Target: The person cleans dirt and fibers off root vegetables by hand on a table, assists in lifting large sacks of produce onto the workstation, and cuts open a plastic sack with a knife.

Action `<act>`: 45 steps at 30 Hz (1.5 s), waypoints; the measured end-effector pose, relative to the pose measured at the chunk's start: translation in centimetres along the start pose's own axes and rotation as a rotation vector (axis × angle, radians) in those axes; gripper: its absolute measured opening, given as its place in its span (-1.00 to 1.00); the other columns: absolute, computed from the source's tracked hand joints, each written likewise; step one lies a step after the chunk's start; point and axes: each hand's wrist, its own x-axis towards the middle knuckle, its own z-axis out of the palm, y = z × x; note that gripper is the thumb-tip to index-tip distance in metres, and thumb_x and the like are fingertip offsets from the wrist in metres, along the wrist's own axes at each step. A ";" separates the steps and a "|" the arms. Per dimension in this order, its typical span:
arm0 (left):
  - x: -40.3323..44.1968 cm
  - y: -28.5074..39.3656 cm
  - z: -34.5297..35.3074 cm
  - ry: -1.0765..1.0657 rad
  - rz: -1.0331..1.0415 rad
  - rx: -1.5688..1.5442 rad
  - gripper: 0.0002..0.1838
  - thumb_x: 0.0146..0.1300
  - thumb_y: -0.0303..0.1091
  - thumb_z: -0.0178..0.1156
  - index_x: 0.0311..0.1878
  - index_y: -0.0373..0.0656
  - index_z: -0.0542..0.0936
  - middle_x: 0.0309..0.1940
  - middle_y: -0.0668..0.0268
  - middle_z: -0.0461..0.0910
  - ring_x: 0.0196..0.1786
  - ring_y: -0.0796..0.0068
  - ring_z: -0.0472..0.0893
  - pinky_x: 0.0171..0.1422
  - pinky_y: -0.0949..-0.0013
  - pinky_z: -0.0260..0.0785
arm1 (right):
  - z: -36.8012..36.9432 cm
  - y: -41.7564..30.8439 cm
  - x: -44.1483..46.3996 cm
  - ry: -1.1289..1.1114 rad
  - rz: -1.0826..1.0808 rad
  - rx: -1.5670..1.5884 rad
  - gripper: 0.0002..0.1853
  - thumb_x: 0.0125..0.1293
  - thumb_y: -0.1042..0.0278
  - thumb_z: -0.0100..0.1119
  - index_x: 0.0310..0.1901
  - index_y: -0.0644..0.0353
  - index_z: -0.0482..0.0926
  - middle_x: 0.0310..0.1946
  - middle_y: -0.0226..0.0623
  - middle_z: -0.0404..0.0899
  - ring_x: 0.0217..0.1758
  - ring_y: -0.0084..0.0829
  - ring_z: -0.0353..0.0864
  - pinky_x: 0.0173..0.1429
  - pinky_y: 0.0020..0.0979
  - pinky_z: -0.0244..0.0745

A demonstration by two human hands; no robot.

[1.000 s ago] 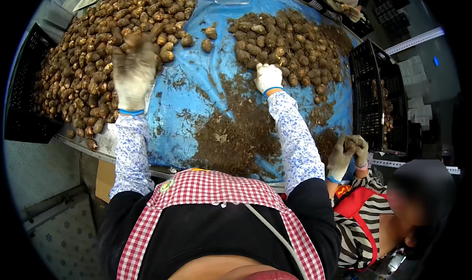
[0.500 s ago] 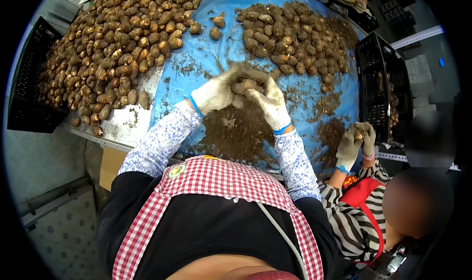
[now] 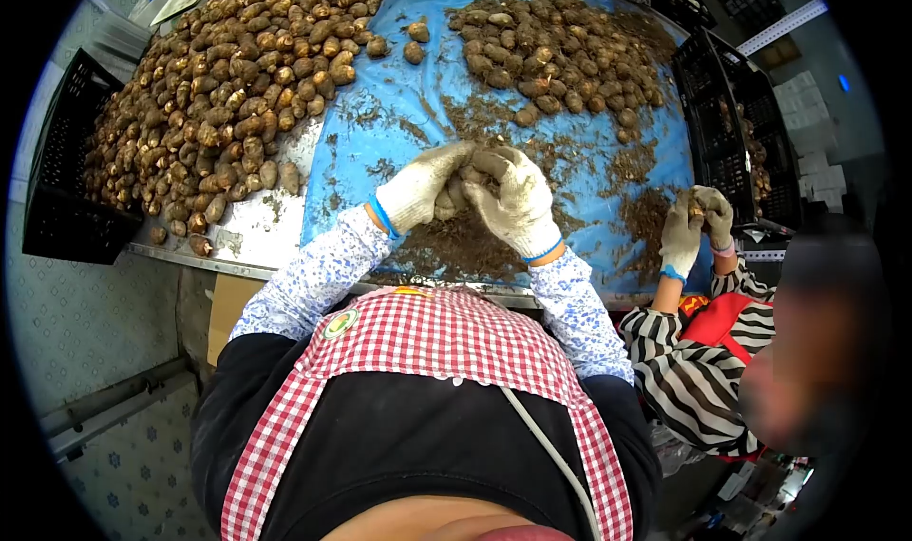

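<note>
1. Left hand (image 3: 423,185) and right hand (image 3: 518,194) wear soiled white knit gloves (image 3: 528,223) with blue-edged cuffs (image 3: 383,217).
2. White sleeve covers (image 3: 313,275), blue-patterned.
3. Red-and-white gingham apron (image 3: 446,337), round badge (image 3: 340,323).
4. Black top (image 3: 408,446).
5. Pale cord (image 3: 542,438).

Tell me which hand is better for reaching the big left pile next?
Probably the left hand: it's nearer the big pile, while the right hand is nearer the smaller pile.

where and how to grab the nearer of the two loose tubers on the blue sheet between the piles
Probably best pinched by its left and right sides, from above and the near side: the nearer tuber is rounded, with blue sheet showing on both flanks, while the other loose tuber sits just beyond it.
</note>
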 end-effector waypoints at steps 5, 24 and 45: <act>-1.1 -1.8 3.5 0.295 0.222 0.163 -0.70 0.51 -0.10 0.05 -0.10 -0.14 0.57 -0.51 0.42 0.50 -0.67 0.69 0.34 -0.66 0.53 0.13 | 2.5 1.4 -2.1 0.089 0.103 -0.075 -0.72 0.27 0.36 0.27 -0.03 0.26 0.56 -0.20 -0.06 0.62 -0.33 -0.18 0.66 -0.33 -0.25 0.58; -1.6 -1.9 2.7 0.379 0.498 0.763 -0.63 0.50 -0.14 0.09 0.11 -0.27 0.51 -0.19 0.29 0.58 -0.16 0.60 0.55 -0.14 0.52 0.45 | 4.9 2.8 -3.0 0.068 0.238 -0.266 -0.67 0.43 0.36 0.06 0.17 0.26 0.47 0.01 0.05 0.55 0.04 -0.10 0.58 0.03 -0.17 0.57; -1.9 -2.3 2.0 0.181 0.476 0.107 -0.58 0.55 -0.23 -0.08 0.29 -0.34 0.35 -0.07 0.17 0.58 -0.21 0.46 0.60 -0.17 0.42 0.58 | 1.1 -2.1 -0.3 0.219 -0.036 -0.234 -0.76 0.08 0.53 0.39 -0.17 0.15 0.65 -0.08 -0.18 0.58 -0.01 -0.13 0.53 0.06 -0.12 0.45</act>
